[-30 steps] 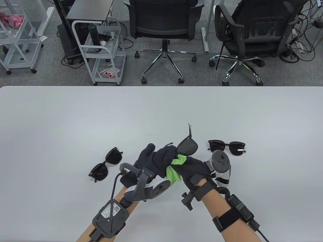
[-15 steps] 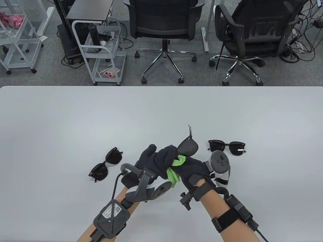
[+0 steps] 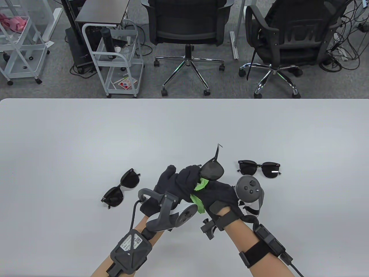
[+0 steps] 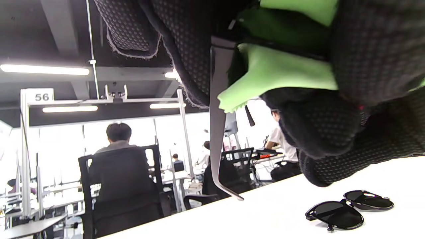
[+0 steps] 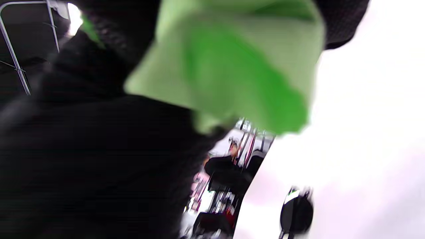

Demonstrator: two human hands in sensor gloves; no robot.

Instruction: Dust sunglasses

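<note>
An office floor with two black swivel chairs point(image 3: 186, 26) and white wire carts point(image 3: 115, 57) lies behind a pale tabletop point(image 3: 86, 129) that fills the lower part of the table view.

Near the middle of the tabletop, toward 6 o'clock, a pair of dark sunglasses point(image 3: 212, 170) is held up off the surface, one lens facing the camera and one temple arm sticking up toward 12 o'clock. The left hand point(image 3: 175, 184) has its grip closed around the frame from the 9 o'clock side; in the left wrist view a grey temple arm point(image 4: 215, 132) hangs down out of those gloved fingers point(image 4: 186, 49). The right hand point(image 3: 219, 196) has its grip closed on a bright green cloth point(image 3: 199, 193), pressed against the sunglasses just below the lens; the cloth bunches between the two gloves and a corner pokes out at the lens edge. The right wrist view is blurred and shows little beyond green fabric point(image 5: 232, 66) against black glove.

A second pair of sunglasses point(image 3: 121, 189) lies flat at 9 o'clock of the hands, well apart. A third pair point(image 3: 259, 168) lies at 2 o'clock, just beyond the tracker point(image 3: 249, 189) on the right hand.
</note>
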